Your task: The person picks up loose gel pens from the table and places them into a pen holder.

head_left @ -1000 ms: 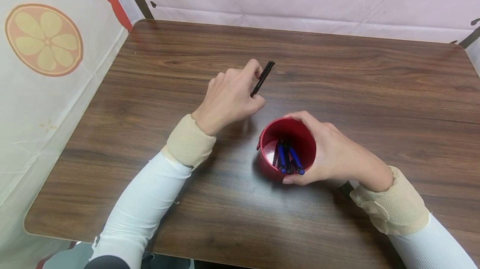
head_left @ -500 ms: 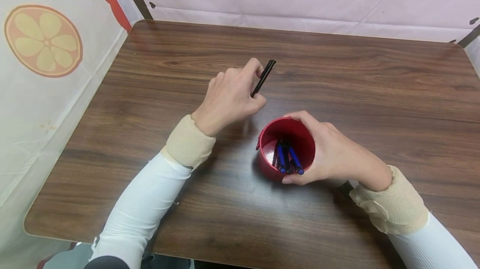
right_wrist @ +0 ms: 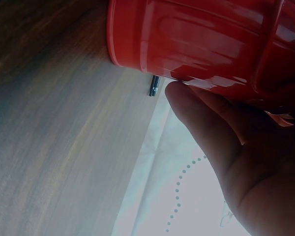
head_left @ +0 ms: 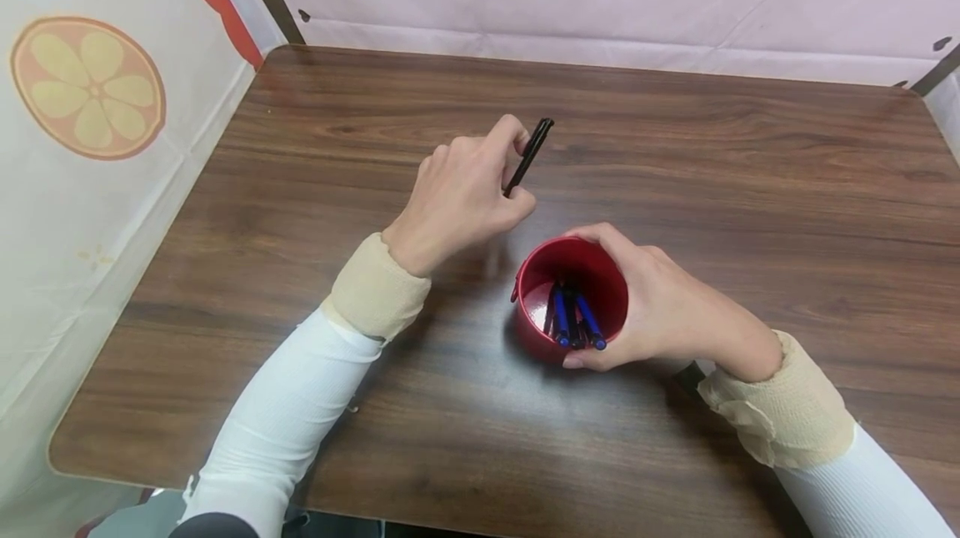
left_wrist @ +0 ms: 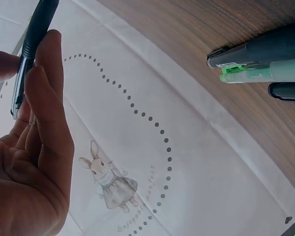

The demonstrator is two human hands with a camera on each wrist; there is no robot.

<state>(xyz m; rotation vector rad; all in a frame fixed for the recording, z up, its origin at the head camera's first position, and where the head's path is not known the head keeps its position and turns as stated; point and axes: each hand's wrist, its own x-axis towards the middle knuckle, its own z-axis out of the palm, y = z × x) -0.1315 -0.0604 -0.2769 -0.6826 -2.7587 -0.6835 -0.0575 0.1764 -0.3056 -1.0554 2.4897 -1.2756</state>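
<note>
Red pot (right_wrist: 201, 42) partly cut off, R-wrist cam.

Head cam faces forward-down over the table (head_left: 787, 229) — wrist cams sit close, tilted; head and right share the red bucket (right_wrist: 187, 44).

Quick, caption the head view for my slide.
Left hand holds a black pen; right hand grips a red bucket of pens.
</note>
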